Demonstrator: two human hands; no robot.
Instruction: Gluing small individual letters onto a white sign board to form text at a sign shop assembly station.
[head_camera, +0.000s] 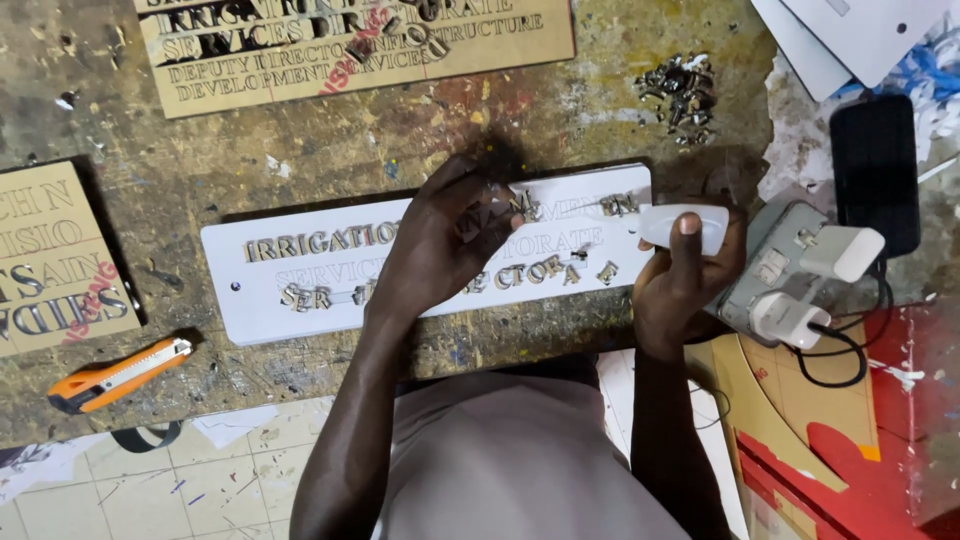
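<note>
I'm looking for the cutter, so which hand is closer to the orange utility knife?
Left. The left hand rests on the white sign board, to the right of the orange utility knife. The right hand is farther right, holding a small white bottle.

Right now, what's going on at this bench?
A person is setting small cut-out letters onto a long white sign board lying on a worn, paint-stained workbench. The left hand presses down on the middle of the board, among the letters. The right hand holds a small white bottle by the board's right end. Part of the lettering is in place; some letters sit loose or crooked. A pile of spare letters lies above, and an orange utility knife lies lower left.
</note>
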